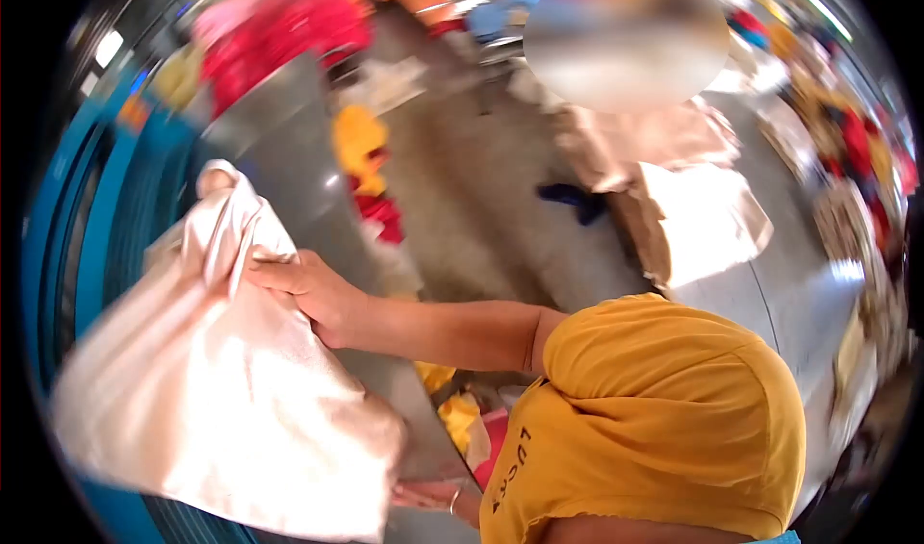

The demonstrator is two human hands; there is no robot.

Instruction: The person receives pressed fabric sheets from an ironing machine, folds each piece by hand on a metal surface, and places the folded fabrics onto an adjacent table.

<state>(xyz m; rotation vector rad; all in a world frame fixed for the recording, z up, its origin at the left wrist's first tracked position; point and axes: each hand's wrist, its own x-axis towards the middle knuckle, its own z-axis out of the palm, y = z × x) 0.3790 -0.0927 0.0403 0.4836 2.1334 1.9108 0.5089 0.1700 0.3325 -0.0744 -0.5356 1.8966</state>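
In the head view, the right hand grips the pale cloth near its bunched upper part. The left hand is at the cloth's lower edge, partly hidden; whether its fingers are closed on it, I cannot tell. The cloth hangs spread at the left, in front of the grey worktop and the blue frame. Across the floor, more pale fabric lies on another surface.

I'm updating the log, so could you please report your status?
Right hand gripping pale cloth. Left hand at its lower edge, grip unclear. Yellow cloth nearby, not blocking.
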